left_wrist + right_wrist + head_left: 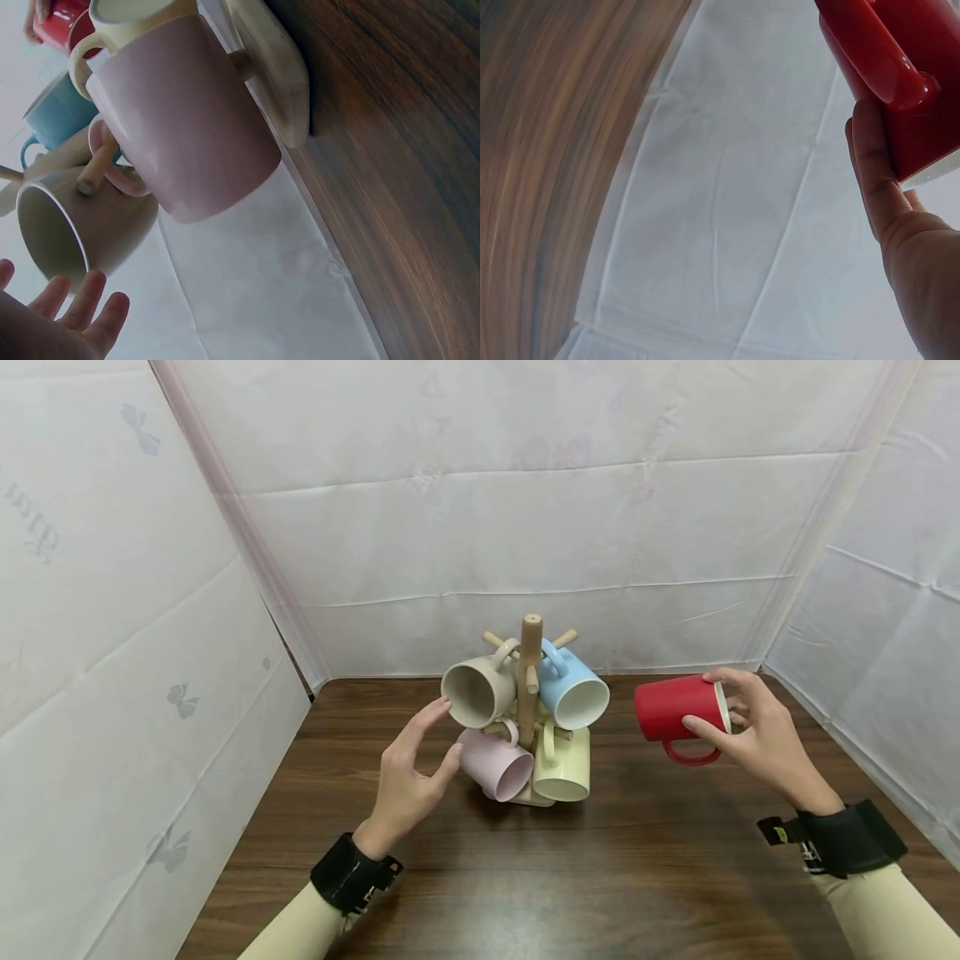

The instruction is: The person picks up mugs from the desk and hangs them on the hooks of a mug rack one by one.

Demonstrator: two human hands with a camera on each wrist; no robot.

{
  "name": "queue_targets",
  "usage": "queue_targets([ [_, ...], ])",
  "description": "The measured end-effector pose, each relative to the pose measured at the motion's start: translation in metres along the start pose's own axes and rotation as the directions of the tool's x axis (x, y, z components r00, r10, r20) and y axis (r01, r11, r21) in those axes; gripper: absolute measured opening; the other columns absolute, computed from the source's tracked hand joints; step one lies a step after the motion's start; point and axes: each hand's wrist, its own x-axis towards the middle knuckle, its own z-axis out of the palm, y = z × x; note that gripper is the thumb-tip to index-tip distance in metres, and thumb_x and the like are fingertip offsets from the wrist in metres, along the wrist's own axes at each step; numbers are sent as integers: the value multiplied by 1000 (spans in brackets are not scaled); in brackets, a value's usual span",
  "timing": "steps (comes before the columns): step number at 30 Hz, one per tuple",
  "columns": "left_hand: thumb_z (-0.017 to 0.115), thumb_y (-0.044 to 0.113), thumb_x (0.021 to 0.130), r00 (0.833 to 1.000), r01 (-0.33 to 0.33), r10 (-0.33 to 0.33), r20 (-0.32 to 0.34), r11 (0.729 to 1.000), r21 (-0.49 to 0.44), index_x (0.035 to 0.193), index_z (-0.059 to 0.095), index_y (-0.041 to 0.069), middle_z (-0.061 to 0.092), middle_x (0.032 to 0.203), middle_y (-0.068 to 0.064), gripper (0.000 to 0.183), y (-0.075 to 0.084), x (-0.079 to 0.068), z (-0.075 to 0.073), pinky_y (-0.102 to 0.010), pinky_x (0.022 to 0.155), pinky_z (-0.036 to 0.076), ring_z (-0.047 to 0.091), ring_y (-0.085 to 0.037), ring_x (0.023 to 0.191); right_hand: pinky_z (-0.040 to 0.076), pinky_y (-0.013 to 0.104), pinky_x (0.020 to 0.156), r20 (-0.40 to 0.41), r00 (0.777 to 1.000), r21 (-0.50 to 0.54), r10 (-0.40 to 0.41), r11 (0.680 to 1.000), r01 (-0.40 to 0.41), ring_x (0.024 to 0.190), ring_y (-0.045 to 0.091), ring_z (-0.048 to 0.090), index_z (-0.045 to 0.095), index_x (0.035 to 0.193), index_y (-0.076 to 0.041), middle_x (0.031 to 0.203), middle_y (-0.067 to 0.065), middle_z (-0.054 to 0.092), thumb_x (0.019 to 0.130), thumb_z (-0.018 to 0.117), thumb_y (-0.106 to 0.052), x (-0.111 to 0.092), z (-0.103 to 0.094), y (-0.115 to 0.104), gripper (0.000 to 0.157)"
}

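Note:
My right hand [765,735] grips a red mug [675,708] near its white-lined rim, holding it sideways in the air with the handle downward. To the left stands a wooden mug tree [532,652] bearing several mugs. A beige mug [476,692] and a light blue mug [573,693] hang on its upper pegs. Lower down are a pink mug [491,764] and a pale yellow mug [564,768]. My left hand [408,781], fingers spread and relaxed, is beside the beige and pink mugs; its fingertips [90,292] come right by the beige mug's rim.
The mug tree stands on a dark brown wooden table [480,877]. White sheeting [465,527] walls in the back and both sides. Upper pegs [566,639] stick out toward the back of the tree, and a black band [352,872] is on each wrist.

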Motion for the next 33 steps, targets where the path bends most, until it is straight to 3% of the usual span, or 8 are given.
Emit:
queue_targets([
  [3, 67, 3, 73, 1000, -1, 1, 1, 1000, -6, 122, 55, -1, 55, 125, -17, 50, 2, 0, 0, -38, 94, 43, 52, -35, 110, 47, 11, 64, 7, 1000, 34, 6, 999, -6, 77, 5, 57, 45, 127, -4, 115, 2, 48, 68, 76, 2, 0, -3, -20, 67],
  [15, 67, 3, 73, 1000, -26, 25, -8, 999, -34, 120, 55, -3, 54, 126, -17, 48, 11, 0, 3, -39, 95, 43, 52, -38, 109, 48, 14, 71, 18, 998, 98, -66, 993, 64, 84, 8, 60, 45, 125, -1, 114, 5, 52, 65, 76, 7, -3, 3, -46, 68],
  [25, 68, 3, 72, 999, -54, 55, 2, 996, -76, 118, 56, -3, 54, 126, -18, 49, 23, 3, 11, -36, 93, 44, 52, -39, 109, 50, 18, 72, 19, 989, 189, -146, 972, 140, 87, 10, 61, 44, 124, 3, 117, 12, 51, 61, 75, 12, -4, 13, -59, 71],
  [33, 69, 3, 72, 996, -81, 85, 34, 989, -121, 120, 56, 0, 52, 127, -19, 49, 30, 6, 18, -44, 91, 45, 51, -40, 110, 52, 22, 71, 29, 986, 285, -166, 947, 151, 89, 14, 61, 44, 121, 5, 117, 14, 49, 59, 74, 16, -6, 24, -69, 69],
])
